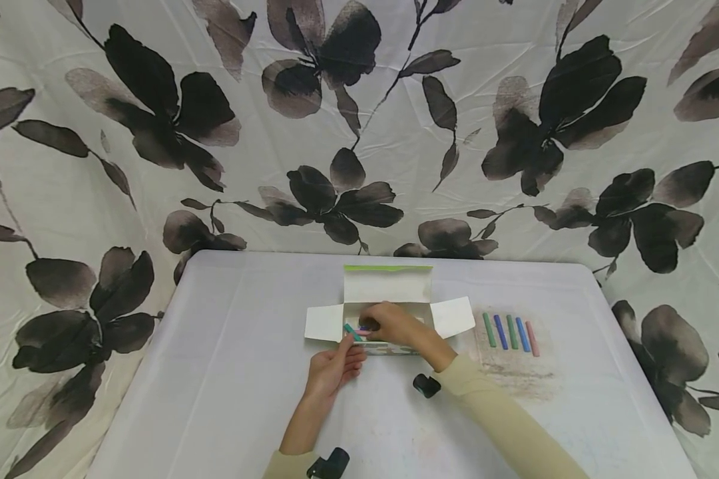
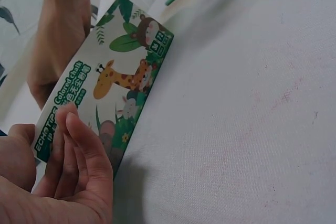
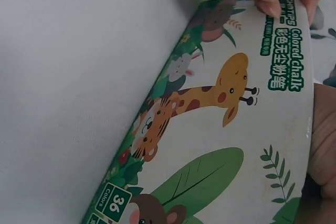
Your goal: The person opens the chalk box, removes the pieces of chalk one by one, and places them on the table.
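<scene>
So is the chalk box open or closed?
Open. The chalk box has its lid standing up at the back and its side flaps spread out, and the right hand reaches inside while the left hand touches its front.

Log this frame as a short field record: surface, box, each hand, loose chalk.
surface: white table, floral cloth behind
box: colored chalk box, flaps open, giraffe print on its side
left hand: fingers rest against the box's near side, by a green chalk stick
right hand: reaches into the box; its grip cannot be made out
loose chalk: five sticks in a row right of the box
</scene>
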### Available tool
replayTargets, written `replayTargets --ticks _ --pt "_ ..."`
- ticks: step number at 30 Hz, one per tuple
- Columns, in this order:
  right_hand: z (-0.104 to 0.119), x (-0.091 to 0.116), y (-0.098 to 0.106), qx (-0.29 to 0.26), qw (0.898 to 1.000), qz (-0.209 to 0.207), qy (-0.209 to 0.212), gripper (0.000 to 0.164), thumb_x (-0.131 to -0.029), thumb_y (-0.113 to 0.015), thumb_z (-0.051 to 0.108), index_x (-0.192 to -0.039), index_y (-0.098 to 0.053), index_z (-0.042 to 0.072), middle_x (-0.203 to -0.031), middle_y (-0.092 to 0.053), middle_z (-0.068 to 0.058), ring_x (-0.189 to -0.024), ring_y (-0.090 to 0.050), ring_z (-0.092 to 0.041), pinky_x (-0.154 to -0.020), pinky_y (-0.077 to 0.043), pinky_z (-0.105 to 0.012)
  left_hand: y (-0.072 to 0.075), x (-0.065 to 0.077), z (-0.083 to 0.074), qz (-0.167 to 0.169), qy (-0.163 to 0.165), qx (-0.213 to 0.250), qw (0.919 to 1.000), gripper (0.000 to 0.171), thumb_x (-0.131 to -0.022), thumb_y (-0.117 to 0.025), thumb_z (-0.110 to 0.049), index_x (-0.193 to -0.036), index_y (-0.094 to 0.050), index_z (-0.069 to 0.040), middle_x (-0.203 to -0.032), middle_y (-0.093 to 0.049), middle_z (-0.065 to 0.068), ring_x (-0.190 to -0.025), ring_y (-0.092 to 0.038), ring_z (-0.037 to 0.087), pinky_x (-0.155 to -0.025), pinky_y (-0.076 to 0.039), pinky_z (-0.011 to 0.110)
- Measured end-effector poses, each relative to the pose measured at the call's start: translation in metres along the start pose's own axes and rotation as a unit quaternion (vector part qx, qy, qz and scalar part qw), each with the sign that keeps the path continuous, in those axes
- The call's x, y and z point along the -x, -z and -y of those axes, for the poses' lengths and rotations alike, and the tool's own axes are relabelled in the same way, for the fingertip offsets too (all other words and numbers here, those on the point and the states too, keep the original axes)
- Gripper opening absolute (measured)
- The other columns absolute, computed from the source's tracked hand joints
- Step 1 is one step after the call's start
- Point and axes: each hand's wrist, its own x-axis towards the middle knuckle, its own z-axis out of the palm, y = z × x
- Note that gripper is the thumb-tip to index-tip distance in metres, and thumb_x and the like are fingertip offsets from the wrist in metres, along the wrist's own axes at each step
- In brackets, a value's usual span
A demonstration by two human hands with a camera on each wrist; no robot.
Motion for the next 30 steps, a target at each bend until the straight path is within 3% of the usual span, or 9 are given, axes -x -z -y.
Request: replayTargets --ticks 5,11,19,23,30 --pt "0.005 -0.006 0.001 0.061 0.998 0.013 0.007 0.015 -0.090 -0.080 0.005 -0.102 -0.073 -0.001 -0.092 -0.072 -0.008 -0.080 -0.063 -0.018 -0.075 -0.055 -0.031 -0.001 0.000 0.000 -0.003 0.000 0.000 1.0000 0.049 -0.102 -0.066 -0.036 -0.107 -0.071 0.012 -0.083 -0.076 0.006 -0.069 -0.070 0.007 -0.063 -0.057 0.017" --pt "0.006 -0.001 0.008 0.080 0.996 0.017 0.022 0.010 -0.093 -0.075 0.003 -0.102 -0.076 0.000 -0.095 -0.075 -0.009 -0.084 -0.067 -0.019 -0.079 -0.057 -0.035 -0.002 0.000 0.002 -0.002 0.001 0.003 1.0000 0.050 -0.101 -0.068 -0.037 -0.106 -0.072 0.012 -0.084 -0.076 0.007 -0.067 -0.069 0.006 -0.062 -0.057 0.017" --pt "-0.003 0.017 0.018 0.043 0.997 0.001 0.062 0.011 -0.095 -0.069 -0.004 -0.105 -0.075 -0.005 -0.096 -0.073 -0.012 -0.087 -0.066 -0.021 -0.079 -0.056 -0.032 -0.002 0.001 0.001 -0.006 -0.001 0.003 1.0000 0.049 -0.102 -0.067 -0.036 -0.106 -0.072 0.012 -0.084 -0.077 0.008 -0.067 -0.069 0.007 -0.062 -0.058 0.018" --pt "-0.004 0.026 0.026 0.021 0.998 0.000 0.062 0.013 -0.096 -0.067 -0.005 -0.107 -0.074 -0.006 -0.097 -0.071 -0.012 -0.085 -0.065 -0.020 -0.077 -0.056 -0.029 -0.001 0.000 0.001 -0.007 0.001 -0.004 1.0000 0.049 -0.103 -0.066 -0.036 -0.107 -0.072 0.012 -0.084 -0.077 0.008 -0.067 -0.069 0.007 -0.062 -0.058 0.018" --pt "-0.008 0.042 0.038 -0.055 0.998 -0.018 0.036 0.022 -0.096 -0.069 -0.003 -0.117 -0.070 -0.003 -0.106 -0.073 -0.012 -0.092 -0.068 -0.017 -0.081 -0.059 -0.035 -0.001 -0.001 0.001 -0.008 0.001 -0.008 0.9999 0.053 -0.101 -0.068 -0.040 -0.109 -0.070 0.013 -0.085 -0.076 0.007 -0.068 -0.069 0.007 -0.063 -0.058 0.018"
